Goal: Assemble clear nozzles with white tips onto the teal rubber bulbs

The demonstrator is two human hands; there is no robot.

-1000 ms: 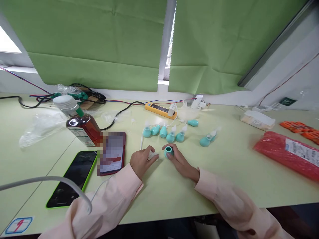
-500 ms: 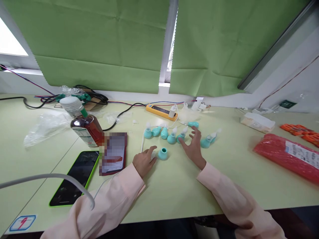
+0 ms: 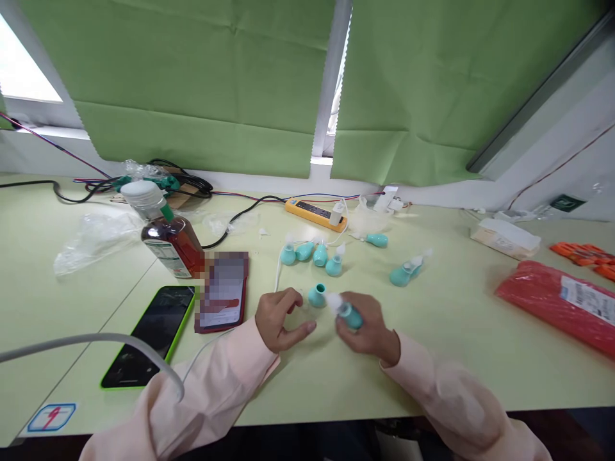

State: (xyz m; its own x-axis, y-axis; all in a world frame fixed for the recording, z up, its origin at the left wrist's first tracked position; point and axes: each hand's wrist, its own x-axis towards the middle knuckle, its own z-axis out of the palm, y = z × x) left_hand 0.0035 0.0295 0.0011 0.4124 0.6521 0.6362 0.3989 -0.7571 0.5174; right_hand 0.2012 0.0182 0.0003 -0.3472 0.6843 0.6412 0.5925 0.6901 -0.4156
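Observation:
My right hand (image 3: 368, 323) is closed round a teal bulb (image 3: 352, 316) with a whitish translucent tip that points up and left. My left hand (image 3: 281, 320) rests near the table, thumb and fingers apart. Something faint and clear shows beside its fingers, too indistinct to make out. Between the hands a teal bulb without a tip (image 3: 317, 296) stands with its dark opening up. Behind it several teal bulbs (image 3: 319, 254) sit in a row, some with clear tips. Another teal bulb (image 3: 377, 240) lies farther back, and a pair (image 3: 401, 275) is to the right.
Left of my left hand are a red-cased phone (image 3: 223, 291), a green-edged phone (image 3: 148, 336) and a brown bottle (image 3: 173, 246). A yellow power strip (image 3: 314, 214) lies at the back. To the right are a white box (image 3: 504, 238) and a red package (image 3: 552, 301).
My right hand has taken a tipped teal bulb from the row's right end and brought it nearer, beside the tipless bulb. My left hand's thumb has spread to the right.

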